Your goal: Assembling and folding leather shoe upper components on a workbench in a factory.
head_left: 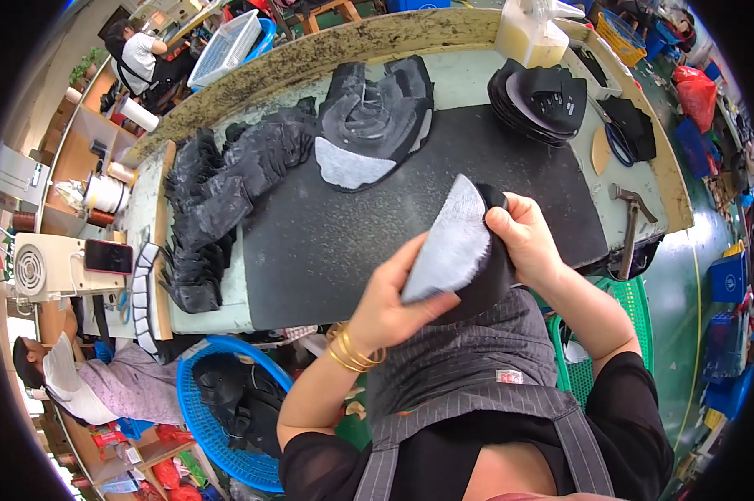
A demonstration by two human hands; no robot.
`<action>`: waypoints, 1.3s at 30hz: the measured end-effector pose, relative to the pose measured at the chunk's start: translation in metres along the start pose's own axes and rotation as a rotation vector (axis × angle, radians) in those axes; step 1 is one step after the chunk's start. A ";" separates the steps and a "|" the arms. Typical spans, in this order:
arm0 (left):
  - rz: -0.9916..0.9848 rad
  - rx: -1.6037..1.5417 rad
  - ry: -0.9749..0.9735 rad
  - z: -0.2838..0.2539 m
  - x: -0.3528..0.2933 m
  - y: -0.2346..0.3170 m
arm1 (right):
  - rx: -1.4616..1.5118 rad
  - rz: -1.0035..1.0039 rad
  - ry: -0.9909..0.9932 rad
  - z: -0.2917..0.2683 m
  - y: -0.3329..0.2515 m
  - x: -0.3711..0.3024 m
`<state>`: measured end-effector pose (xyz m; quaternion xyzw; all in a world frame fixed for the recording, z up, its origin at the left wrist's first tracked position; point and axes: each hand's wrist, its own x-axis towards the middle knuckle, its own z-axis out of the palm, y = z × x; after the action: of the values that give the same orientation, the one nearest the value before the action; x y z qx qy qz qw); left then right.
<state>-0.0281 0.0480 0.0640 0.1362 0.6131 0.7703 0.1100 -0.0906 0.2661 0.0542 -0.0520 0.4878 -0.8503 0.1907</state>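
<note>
A black shoe upper [487, 280] with a light grey fuzzy toe piece [450, 242] is held up between my two hands, over the near edge of the bench. My left hand [395, 292], below gold bangles, grips the upper's left lower edge, thumb across the grey piece. On the right side, my right hand [527, 238] pinches the black part near its top, thumb on the front. Beyond them a stack of black uppers [377, 108] lies on the bench, its front one showing a similar grey toe.
A black mat [352, 242] covers the bench middle. At left lies a long pile of black pieces [227, 192]. Cut pieces [540, 100], a glue bottle [534, 33], scissors [617, 144] and a hammer [632, 221] sit right. A blue basket [195, 417] stands below left; co-workers sit beyond.
</note>
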 end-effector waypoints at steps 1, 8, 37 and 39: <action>-0.027 -0.306 0.068 -0.008 -0.007 -0.010 | -0.113 -0.073 0.018 0.006 0.003 -0.005; 0.784 1.443 -0.168 -0.006 -0.009 0.049 | -0.369 0.049 -0.107 0.008 0.022 -0.043; 0.878 1.650 -0.378 -0.045 0.018 -0.023 | -1.415 -0.657 -0.524 -0.029 0.024 -0.005; 0.851 1.598 -0.333 -0.048 0.016 -0.029 | -1.487 -0.793 -0.574 -0.032 0.022 0.000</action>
<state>-0.0597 0.0163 0.0264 0.4951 0.8374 0.0640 -0.2226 -0.0933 0.2821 0.0190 -0.5385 0.7930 -0.2716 -0.0858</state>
